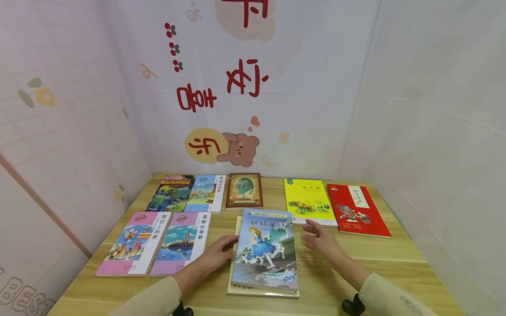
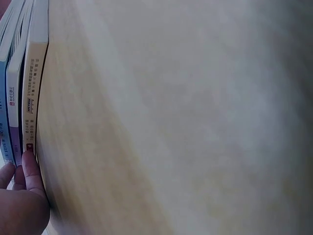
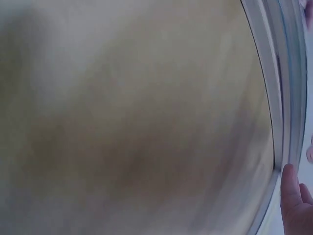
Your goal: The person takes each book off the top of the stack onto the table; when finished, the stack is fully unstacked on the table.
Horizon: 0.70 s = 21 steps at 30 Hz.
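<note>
A short stack of books lies at the front middle of the table. On top is a blue fairy-tale book (image 1: 262, 250) with a girl in a blue dress on its cover. A cream-edged book (image 1: 262, 293) shows beneath it, and in the left wrist view a thinner book with a purple-and-white spine (image 2: 14, 103) lies between them. My left hand (image 1: 219, 253) touches the spines at the stack's left side with its fingertips. My right hand (image 1: 324, 241) is just off the right side, fingers loosely extended, holding nothing.
Two pink-bordered books (image 1: 132, 243) lie at the left. Behind them are a dinosaur-cover book (image 1: 170, 193), a blue-and-white book (image 1: 205, 193) and a brown book (image 1: 244, 191). A yellow book (image 1: 310, 201) and a red book (image 1: 357, 210) lie at the right. Fabric walls (image 1: 308, 87) enclose the table.
</note>
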### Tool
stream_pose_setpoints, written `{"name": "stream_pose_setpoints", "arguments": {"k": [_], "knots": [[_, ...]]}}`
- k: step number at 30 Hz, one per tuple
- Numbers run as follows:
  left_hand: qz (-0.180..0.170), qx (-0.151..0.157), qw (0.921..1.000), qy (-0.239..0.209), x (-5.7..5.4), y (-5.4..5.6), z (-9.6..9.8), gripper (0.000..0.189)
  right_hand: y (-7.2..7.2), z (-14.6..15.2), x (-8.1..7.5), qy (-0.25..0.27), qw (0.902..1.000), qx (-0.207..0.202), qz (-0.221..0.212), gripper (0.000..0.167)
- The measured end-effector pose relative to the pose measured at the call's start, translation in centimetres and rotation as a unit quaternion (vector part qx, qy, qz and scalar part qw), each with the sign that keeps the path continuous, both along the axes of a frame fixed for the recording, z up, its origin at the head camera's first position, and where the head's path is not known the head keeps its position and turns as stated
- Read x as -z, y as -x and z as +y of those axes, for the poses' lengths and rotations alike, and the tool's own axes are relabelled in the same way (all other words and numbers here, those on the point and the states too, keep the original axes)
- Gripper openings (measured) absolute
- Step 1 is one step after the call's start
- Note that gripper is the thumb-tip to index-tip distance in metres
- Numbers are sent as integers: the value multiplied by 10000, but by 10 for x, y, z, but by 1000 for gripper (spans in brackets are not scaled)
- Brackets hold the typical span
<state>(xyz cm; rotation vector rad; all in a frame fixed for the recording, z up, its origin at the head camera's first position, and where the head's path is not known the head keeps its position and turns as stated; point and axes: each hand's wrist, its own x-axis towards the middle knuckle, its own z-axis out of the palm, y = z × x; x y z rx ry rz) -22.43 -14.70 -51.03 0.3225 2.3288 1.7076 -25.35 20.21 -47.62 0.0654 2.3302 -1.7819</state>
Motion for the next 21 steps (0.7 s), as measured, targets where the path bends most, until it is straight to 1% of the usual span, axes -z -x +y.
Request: {"name": "stream_pose_setpoints", "arguments": {"k": [3,6,12,16,21], "knots": [[-9,-6,10000,-14,0,0,0,49,-7,-8,5,90,10000,2,-26,61],[-42,3,10000,-20,2,1,0,50,-12,-15,11,47,10000,22,-40,64],[21,33,10000,-4,7,4,-2,50,-22,-28,21,-26,9996,148,-253,70],[10,39,10000,21,6,5,-3,51,-24,-32,22,28,9996,160,-241,69],[14,-22,10000,-19,4,4,-3,53,-24,-33,20,-25,9991,209,-374,69]]}}
